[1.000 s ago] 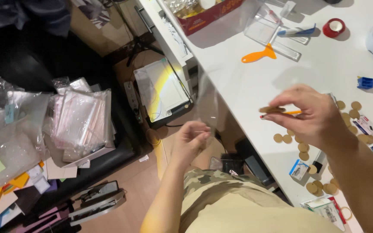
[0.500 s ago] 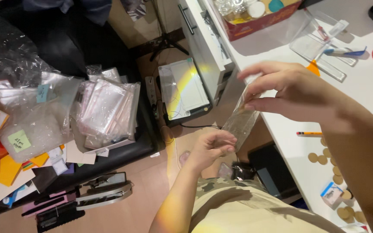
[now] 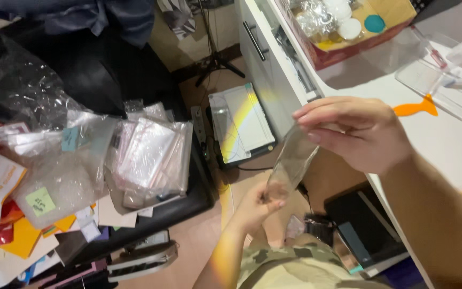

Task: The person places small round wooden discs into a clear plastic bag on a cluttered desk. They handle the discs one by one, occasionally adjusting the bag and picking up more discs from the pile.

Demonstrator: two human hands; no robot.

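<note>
Small clear plastic sleeve (image 3: 292, 163), glossy, see-through, slightly crumpled. Long axis runs diagonally: lower end toward the person's lap, upper end toward the white tabletop's (image 3: 445, 144) near edge. Left hand (image 3: 255, 206) pinches the lower end between thumb and fingers. Right hand (image 3: 356, 131) pinches the upper end, fingertips pressed together. Sleeve hangs stretched between both grips, off the tabletop, above the floor. Farther off, orange fish-shaped plastic tool (image 3: 415, 108) on the tabletop.
</note>
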